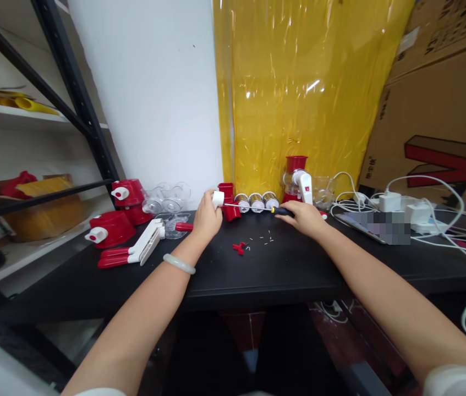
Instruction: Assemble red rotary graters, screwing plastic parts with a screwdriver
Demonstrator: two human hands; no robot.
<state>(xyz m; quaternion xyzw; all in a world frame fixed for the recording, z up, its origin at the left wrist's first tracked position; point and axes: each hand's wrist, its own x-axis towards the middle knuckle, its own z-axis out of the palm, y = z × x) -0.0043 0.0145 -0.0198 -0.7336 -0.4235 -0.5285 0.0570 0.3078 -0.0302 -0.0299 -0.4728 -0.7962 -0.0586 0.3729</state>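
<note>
My left hand (208, 219) is closed around a crank handle, whose white end (218, 198) sticks out at the top and whose red grip (184, 226) shows on the left. In my right hand (305, 219) is a screwdriver (281, 212) with a black and yellow handle, held level. Its thin shaft points left and its tip meets the white end; whether it sits in a screw is too small to tell. Below, on the black table (216, 275), lie small red pieces (239, 248) and several tiny metal screws or pins (266, 240).
Behind my hands stand metal grater drums (256, 202) and red housings (231, 211). An assembled red-and-white rotary grater (296, 181) is at the back. Left are red bases (111, 230), white-and-red handles (144, 245) and clear plastic parts (170, 198). A phone (360, 226) and tangled white cables (459, 231) lie right.
</note>
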